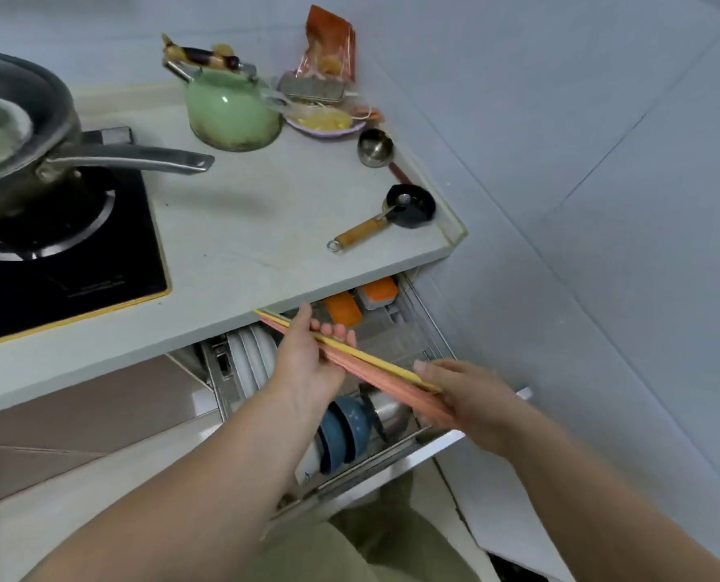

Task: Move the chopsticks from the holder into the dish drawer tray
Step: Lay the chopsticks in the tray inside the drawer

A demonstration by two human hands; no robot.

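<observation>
A bundle of long chopsticks, pink with one yellow on top, lies slanted above the pulled-out dish drawer. My left hand cups the bundle near its far end, close under the counter edge. My right hand grips the near end. Both hands hold the bundle over the wire drawer tray. No chopstick holder can be made out in view.
In the drawer stand white plates, blue bowls, a steel item and orange-lidded containers. On the counter sit a green kettle, a pot on the stove, a steel cup and a small ladle.
</observation>
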